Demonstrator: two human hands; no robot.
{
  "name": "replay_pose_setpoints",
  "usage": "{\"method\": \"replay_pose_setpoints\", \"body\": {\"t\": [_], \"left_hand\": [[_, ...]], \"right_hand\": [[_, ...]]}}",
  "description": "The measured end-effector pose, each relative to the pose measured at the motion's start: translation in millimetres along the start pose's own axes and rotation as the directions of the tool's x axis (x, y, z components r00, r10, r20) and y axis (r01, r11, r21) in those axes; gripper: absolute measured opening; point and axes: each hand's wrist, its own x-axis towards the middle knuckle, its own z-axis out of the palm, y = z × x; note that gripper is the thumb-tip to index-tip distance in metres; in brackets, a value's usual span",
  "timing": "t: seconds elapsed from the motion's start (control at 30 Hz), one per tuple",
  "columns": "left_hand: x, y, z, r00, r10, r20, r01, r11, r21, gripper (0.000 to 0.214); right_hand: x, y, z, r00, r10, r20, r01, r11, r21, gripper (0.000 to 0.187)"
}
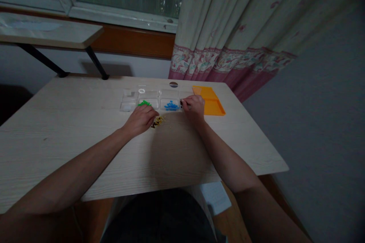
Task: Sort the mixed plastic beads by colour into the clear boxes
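The person's left hand sits knuckles-up on the counter. Its fingertips are curled down right at the edge of a small pile of mixed pieces, brownish and yellowish ones. The fingers are tucked under from this angle, so there's honestly no telling whether that grip is pinching a piece or just resting there.

The right hand is just beside the right end of the clear divided tray. Its grip looks pressed together on a dark bit held at the thumb and forefinger tips, right next to the compartment with the blue pieces. The green pieces are one compartment over to the left, just past the left hand's knuckles. An orange tray lies on the far side of the right hand, partly hidden by it.

As for handling, these bits look tiny, hard and basically weightless, probably smooth plastic, though they're too small here to be sure. Stuff like that tends to skitter or pop out if squeezed hard. The sensible way is a light fingertip pinch across the narrow sides, one piece at a time. The pile is loose too, so a careless nudge from the heel of the hand could scatter it across the counter.
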Motion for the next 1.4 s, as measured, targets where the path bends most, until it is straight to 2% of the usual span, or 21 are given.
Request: {"method": "replay_pose_setpoints", "body": {"t": [0.1,0.17,0.27,0.37,0.47,0.63,0.87,1.03,1.23,1.4], "left_hand": [[0.3,-4.4,-0.9,0.999,-0.032,-0.042,0.03,0.999,-0.045,0.026],[-0.2,-6.8,-3.2,0.997,-0.038,-0.061,0.033,0.997,-0.071,0.025],[-1.6,-7.8,-10.8,0.999,-0.012,-0.044,0.008,0.995,-0.104,0.024],[-2.7,-6.5,-22.0,0.996,0.079,0.035,-0.074,0.989,-0.13,0.026],[-3.1,-7.4,-30.6,0.985,0.139,0.1,-0.13,0.988,-0.088,0.036],[-3.3,-15.7,-27.9,0.971,0.166,0.174,-0.173,0.985,0.028,0.045],[0.3,-9.0,-16.4,0.97,0.184,0.162,-0.184,0.983,-0.013,0.035],[-0.4,-8.7,-15.0,0.973,0.165,0.164,-0.161,0.986,-0.038,0.034],[-2.6,-17.0,-16.0,0.985,0.134,0.112,-0.12,0.985,-0.122,0.025],[-1.4,-15.3,-16.2,0.979,0.155,0.132,-0.137,0.981,-0.135,0.024]], "right_hand": [[-2.8,-12.2,-1.3,0.98,-0.177,0.093,0.17,0.982,0.078,0.022],[-5.7,-21.8,-2.0,0.929,-0.325,0.177,0.301,0.942,0.15,0.018],[-10.5,-34.7,-2.6,0.829,-0.5,0.252,0.452,0.863,0.226,0.017],[-14.6,-42.9,-3.5,0.747,-0.595,0.296,0.541,0.803,0.25,0.024],[-17.5,-47.7,-3.2,0.712,-0.606,0.355,0.563,0.795,0.226,0.033],[-20.8,-54.1,2.1,0.72,-0.572,0.393,0.543,0.817,0.194,0.031],[-18.5,-52.0,2.5,0.765,-0.523,0.376,0.469,0.852,0.233,0.019],[-14.9,-44.0,-0.6,0.786,-0.495,0.37,0.406,0.865,0.295,0.019],[-14.9,-39.3,6.7,0.796,-0.509,0.328,0.418,0.853,0.312,0.017],[-15.7,-38.6,9.5,0.808,-0.499,0.313,0.408,0.857,0.315,0.017]]}}
